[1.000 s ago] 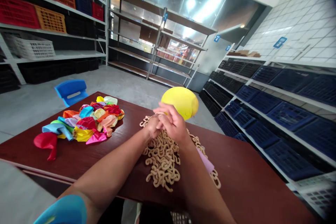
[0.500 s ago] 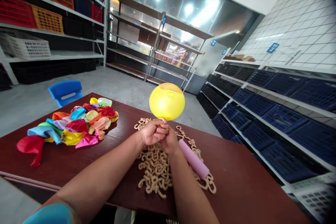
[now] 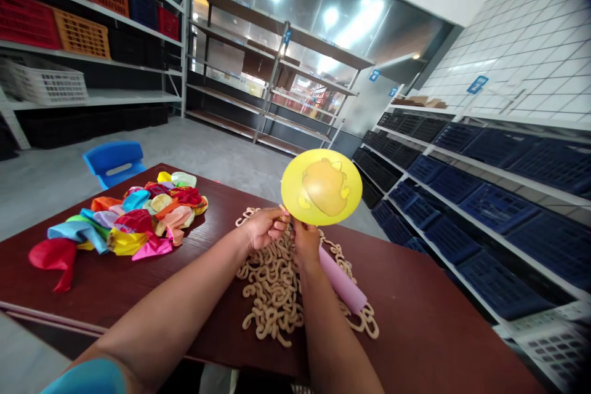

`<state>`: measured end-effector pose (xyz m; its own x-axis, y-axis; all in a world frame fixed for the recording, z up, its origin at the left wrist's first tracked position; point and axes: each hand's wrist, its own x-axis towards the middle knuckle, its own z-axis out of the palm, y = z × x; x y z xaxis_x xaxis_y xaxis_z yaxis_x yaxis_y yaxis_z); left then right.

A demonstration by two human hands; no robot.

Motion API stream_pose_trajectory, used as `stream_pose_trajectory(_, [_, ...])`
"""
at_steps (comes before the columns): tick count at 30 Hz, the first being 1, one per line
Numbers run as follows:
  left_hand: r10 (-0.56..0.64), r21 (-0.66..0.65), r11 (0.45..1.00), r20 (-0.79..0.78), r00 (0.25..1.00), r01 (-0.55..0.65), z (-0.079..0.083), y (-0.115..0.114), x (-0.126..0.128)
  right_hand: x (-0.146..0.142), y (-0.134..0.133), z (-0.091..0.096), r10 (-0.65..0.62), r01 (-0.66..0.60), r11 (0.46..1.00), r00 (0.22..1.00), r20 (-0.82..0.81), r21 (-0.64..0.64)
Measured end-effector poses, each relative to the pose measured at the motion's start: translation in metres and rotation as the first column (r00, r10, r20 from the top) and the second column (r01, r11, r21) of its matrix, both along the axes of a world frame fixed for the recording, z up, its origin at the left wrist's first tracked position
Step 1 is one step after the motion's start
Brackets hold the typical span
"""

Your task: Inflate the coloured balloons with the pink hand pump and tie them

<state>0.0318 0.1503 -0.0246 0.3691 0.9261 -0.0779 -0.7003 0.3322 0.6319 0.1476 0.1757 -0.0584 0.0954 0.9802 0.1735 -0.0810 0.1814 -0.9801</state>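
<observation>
An inflated yellow balloon [image 3: 322, 188] with an orange printed figure floats above the table, tilted to the right. Both my hands are closed at its lower left, where the neck is. My left hand [image 3: 268, 228] pinches the neck end between thumb and fingers. Against the balloon's underside, my right hand [image 3: 306, 243] grips the neck area; its fingertips are partly hidden. Beneath my hands lies a heap of tan, curly cord-like pieces [image 3: 272, 295]. A pink cylinder [image 3: 342, 280], perhaps a pump, rests on the table right of my right forearm.
On the left of the dark red table [image 3: 198, 295] lies a pile of flat coloured balloons [image 3: 133, 215]. A blue chair [image 3: 114, 160] stands behind the table's left edge. Shelves with blue crates [image 3: 484, 203] line the right, and more crates [image 3: 80, 34] fill the left shelves.
The balloon has swung to the right and turned, so its orange print now faces me. My hands have moved slightly apart at the neck.
</observation>
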Motion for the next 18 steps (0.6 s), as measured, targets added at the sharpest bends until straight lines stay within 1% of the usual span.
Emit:
stream_pose_trajectory(1, [0.097,0.03,0.995,-0.105,0.99,-0.094,-0.004,0.003,0.001,0.0,0.0,0.001,-0.016,0.016,1.0,1.0,0.003,-0.015])
stream_pose_trajectory(2, [0.194,0.072,0.981,-0.216,0.957,-0.182,-0.009,0.005,0.002,0.0,-0.001,0.001,-0.001,0.001,0.999,1.0,-0.001,-0.032])
stream_pose_trajectory(3, [0.285,0.125,0.958,-0.331,0.9,-0.257,-0.013,0.008,0.002,0.0,-0.003,0.003,0.032,-0.031,0.999,0.999,0.007,-0.04])
stream_pose_trajectory(4, [0.357,0.186,0.934,-0.444,0.822,-0.306,-0.017,0.01,0.002,0.0,-0.005,0.004,0.068,-0.067,0.997,0.997,0.042,-0.028])
stream_pose_trajectory(5, [0.41,0.247,0.912,-0.546,0.73,-0.327,-0.02,0.011,0.002,0.0,-0.007,0.005,0.104,-0.104,0.995,0.991,0.086,-0.005])
stream_pose_trajectory(7, [0.477,0.358,0.878,-0.694,0.539,-0.317,-0.023,0.013,0.0,0.001,-0.01,0.007,0.161,-0.177,0.982,0.968,0.193,0.07])
stream_pose_trajectory(9, [0.526,0.443,0.85,-0.757,0.388,-0.286,-0.023,0.013,-0.003,0.004,-0.012,0.009,0.171,-0.239,0.953,0.931,0.323,0.186])
stream_pose_trajectory(12, [0.584,0.534,0.809,-0.777,0.235,-0.247,-0.022,0.013,-0.003,0.01,-0.011,0.013,0.116,-0.306,0.885,0.875,0.469,0.352])
stream_pose_trajectory(14, [0.613,0.587,0.787,-0.781,0.12,-0.191,-0.022,0.014,0.0,0.014,-0.01,0.015,0.088,-0.318,0.857,0.866,0.493,0.405])
stream_pose_trajectory(16, [0.633,0.627,0.771,-0.774,0.026,-0.107,-0.023,0.014,0.003,0.015,-0.009,0.016,0.075,-0.304,0.853,0.875,0.477,0.424])
stream_pose_trajectory(17, [0.642,0.64,0.765,-0.767,0.0,-0.067,-0.024,0.014,0.005,0.016,-0.008,0.016,0.078,-0.292,0.861,0.885,0.458,0.418])
stream_pose_trajectory(18, [0.65,0.65,0.759,-0.76,-0.008,-0.035,-0.024,0.014,0.007,0.015,-0.008,0.015,0.09,-0.277,0.875,0.899,0.428,0.396])
